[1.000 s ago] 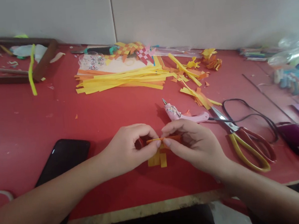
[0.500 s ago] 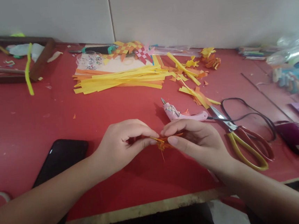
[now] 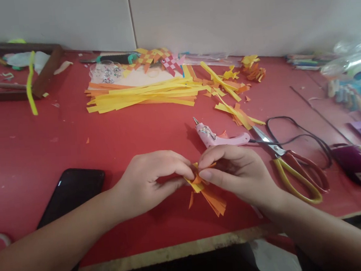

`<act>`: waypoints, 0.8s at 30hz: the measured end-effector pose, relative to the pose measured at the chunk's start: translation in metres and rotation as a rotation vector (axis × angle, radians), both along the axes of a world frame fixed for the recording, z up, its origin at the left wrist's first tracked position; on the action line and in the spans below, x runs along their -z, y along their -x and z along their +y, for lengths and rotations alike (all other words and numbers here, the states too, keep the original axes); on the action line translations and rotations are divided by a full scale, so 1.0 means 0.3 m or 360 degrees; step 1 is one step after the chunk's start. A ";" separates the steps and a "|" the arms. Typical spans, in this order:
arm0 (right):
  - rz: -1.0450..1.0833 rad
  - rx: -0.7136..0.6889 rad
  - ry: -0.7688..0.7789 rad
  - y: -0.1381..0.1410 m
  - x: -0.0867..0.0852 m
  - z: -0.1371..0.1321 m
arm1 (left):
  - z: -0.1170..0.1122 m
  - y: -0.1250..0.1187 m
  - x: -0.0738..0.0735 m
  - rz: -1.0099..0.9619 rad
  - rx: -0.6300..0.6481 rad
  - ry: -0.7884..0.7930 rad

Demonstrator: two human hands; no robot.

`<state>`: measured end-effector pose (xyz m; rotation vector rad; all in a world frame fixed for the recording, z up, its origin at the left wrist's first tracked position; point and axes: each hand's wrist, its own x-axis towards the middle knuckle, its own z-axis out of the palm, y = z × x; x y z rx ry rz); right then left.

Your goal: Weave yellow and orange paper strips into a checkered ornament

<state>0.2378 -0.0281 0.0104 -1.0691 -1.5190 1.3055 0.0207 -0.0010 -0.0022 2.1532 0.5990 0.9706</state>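
Note:
Between my two hands is a small woven paper piece [image 3: 197, 186] of orange and yellow strips, with a fan of orange ends hanging down toward me. My left hand [image 3: 158, 175] pinches its left side between thumb and fingers. On the other side, my right hand [image 3: 234, 171] grips its upper right part with thumb and forefinger. The fingertips hide part of the weave. Just beyond my right hand lies a pink hot glue gun [image 3: 220, 139], its metal tip pointing away to the left. Scissors [image 3: 292, 163] with one yellow and one red handle rest to the right.
A pile of yellow and orange paper strips [image 3: 145, 95] lies ahead, with woven paper fish [image 3: 148, 60] behind it. A black phone [image 3: 74, 191] is at left, below a wooden frame [image 3: 48, 71]. The glue gun's black cord [image 3: 324, 150] loops near a purple object [image 3: 356, 164].
The paper piece has been turned, so its yellow face and orange fanned ends now show below my fingers. Both hands still hold it; my left hand sits slightly lower.

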 end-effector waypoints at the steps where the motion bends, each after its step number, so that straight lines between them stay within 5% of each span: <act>1: -0.0031 0.0021 -0.0030 0.000 0.001 -0.001 | -0.002 0.000 0.001 0.0020 -0.0012 0.0008; 11: -0.0437 0.0183 -0.0471 -0.021 0.033 0.014 | -0.015 0.006 0.008 0.0137 -0.0038 -0.0145; 16: -0.1376 0.0319 -0.0837 -0.183 0.022 0.094 | -0.010 0.010 -0.008 0.0022 -0.0237 -0.0251; 21: -0.1858 -0.0133 -0.0533 -0.347 0.041 0.130 | -0.006 0.018 -0.024 -0.0051 -0.0396 -0.0333; 24: -0.1930 -0.0145 -0.0507 -0.349 0.056 0.141 | -0.002 0.018 -0.026 -0.0068 -0.0501 -0.0330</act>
